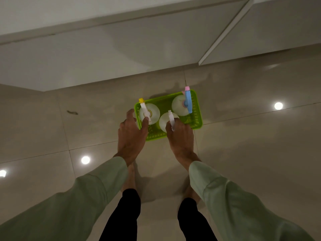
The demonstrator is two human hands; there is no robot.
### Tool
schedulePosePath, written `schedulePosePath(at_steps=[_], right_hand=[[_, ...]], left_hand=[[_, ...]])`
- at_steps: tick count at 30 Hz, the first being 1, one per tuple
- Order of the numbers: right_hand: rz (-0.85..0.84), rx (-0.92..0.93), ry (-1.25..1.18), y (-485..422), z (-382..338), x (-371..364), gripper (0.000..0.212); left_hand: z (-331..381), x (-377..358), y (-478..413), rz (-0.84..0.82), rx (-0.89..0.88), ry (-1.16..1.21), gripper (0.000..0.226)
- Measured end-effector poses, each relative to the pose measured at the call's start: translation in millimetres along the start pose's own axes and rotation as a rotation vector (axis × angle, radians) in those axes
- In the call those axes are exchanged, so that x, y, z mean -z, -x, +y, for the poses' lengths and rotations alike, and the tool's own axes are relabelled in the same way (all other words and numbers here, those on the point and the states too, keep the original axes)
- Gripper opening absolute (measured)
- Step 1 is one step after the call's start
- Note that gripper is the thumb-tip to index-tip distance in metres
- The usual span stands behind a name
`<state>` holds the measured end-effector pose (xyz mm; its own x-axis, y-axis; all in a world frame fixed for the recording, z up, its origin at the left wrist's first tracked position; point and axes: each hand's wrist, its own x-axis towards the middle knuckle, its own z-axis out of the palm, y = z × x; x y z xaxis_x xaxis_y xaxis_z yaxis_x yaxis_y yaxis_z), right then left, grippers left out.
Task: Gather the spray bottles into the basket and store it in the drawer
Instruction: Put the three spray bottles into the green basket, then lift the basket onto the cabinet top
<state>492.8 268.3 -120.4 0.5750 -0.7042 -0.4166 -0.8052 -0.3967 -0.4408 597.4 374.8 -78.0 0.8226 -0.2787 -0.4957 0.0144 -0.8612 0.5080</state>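
Observation:
A lime green perforated basket (197, 110) sits on the tiled floor in front of my feet. Three round white spray bottles stand in it: one with a yellow-tipped head (152, 110) at the left, one with a blue and pink head (178, 103) at the far right, and one with a white head (165, 120) at the near middle. My right hand (180, 138) wraps round the near side of the white-headed bottle; its fingertips are hidden. My left hand (131, 134) is spread at the basket's near left corner, thumb outside the rim, index finger touching the yellow-tipped bottle.
Pale closed cabinet fronts (104, 54) run across the back, just beyond the basket, with a seam (224, 33) at the right. The glossy floor tiles (251, 136) reflect ceiling lights. My bare feet and dark trouser legs (130, 206) stand right behind the basket.

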Motion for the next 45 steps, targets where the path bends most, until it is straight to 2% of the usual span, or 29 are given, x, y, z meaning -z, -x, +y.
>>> schedulePosePath(at_steps=[3, 6, 7, 8, 12, 13, 15, 18, 20, 25, 33, 38, 45], right_hand=[[-0.027, -0.015, -0.022, -1, 1, 2, 0.037], [-0.053, -0.018, -0.070, 2, 6, 12, 0.070], [-0.032, -0.016, -0.084, 4, 11, 16, 0.074], [-0.005, -0.013, -0.114, 6, 16, 21, 0.070], [0.135, -0.051, -0.483, 11, 51, 31, 0.024], [0.192, -0.095, -0.519, 8, 61, 32, 0.021], [0.239, -0.205, -0.482, -3, 82, 27, 0.034], [0.130, -0.346, -0.430, -27, 103, 13, 0.065], [0.071, -0.352, -0.448, -43, 110, 5, 0.070], [-0.044, -0.266, -0.435, -74, 115, -12, 0.055], [0.020, -0.220, -0.319, -83, 120, -16, 0.035], [0.044, -0.203, -0.343, -51, 98, 18, 0.034], [0.016, -0.121, -0.378, 11, 44, 104, 0.040]], left_hand=[[0, 1, 1, -0.007, -0.003, 0.006, 0.057], [-3, 1, 1, -0.029, 0.013, 0.009, 0.054], [-5, 1, 2, -0.036, 0.025, 0.019, 0.053], [-7, 2, 3, -0.042, 0.038, 0.029, 0.052], [-22, -4, 7, -0.094, 0.089, 0.023, 0.057], [-26, -8, 6, -0.101, 0.109, 0.029, 0.058], [-35, -20, 1, -0.103, 0.157, 0.045, 0.061], [-45, -41, -10, -0.111, 0.222, 0.066, 0.066], [-52, -54, -18, -0.115, 0.234, 0.076, 0.072], [-62, -77, -35, -0.141, 0.218, 0.091, 0.080], [-61, -79, -38, -0.063, 0.200, 0.097, 0.073], [-44, -41, -23, -0.069, 0.133, 0.111, 0.072], [-7, 57, 40, -0.087, 0.081, 0.227, 0.070]])
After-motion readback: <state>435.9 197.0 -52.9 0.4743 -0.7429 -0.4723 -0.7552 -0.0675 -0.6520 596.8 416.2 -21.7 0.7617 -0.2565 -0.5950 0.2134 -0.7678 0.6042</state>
